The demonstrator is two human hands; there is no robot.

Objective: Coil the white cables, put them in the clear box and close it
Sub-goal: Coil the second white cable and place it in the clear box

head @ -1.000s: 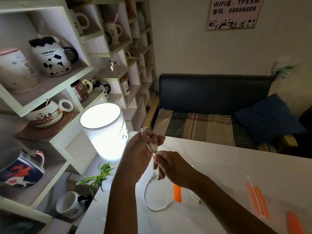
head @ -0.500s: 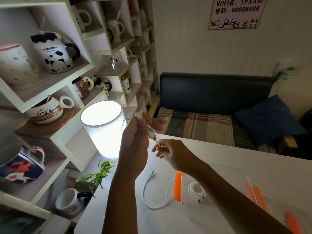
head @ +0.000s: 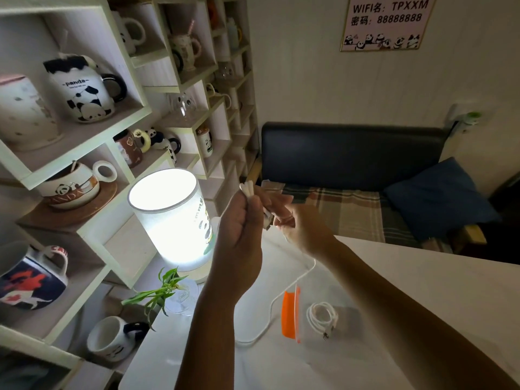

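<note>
Taking the lit lamp (head: 171, 218) as the landmark: to its left and above stands a shelf unit (head: 84, 142) full of panda mugs, and just below its base a small green plant (head: 157, 295) sits in a glass. Right of the lamp's top rim, the left hand (head: 242, 226) is raised above the white surface (head: 422, 291), its grip closed round folded loops of a white cable (head: 292, 288) that poke out above the fingers. Just right of that, the right hand (head: 298, 223) pinches the same cable near its plug. From the hands the cable hangs down and trails in a curve across the surface, lower right of the lamp. Further right of the lamp's base lies the clear box (head: 329, 322), with an orange clip (head: 289, 313) on its near-left edge; a second cable (head: 322, 316), already coiled, rests inside it. Far right, beyond the surface, is a dark sofa (head: 351, 153) with a blue cushion (head: 439, 198).
</note>
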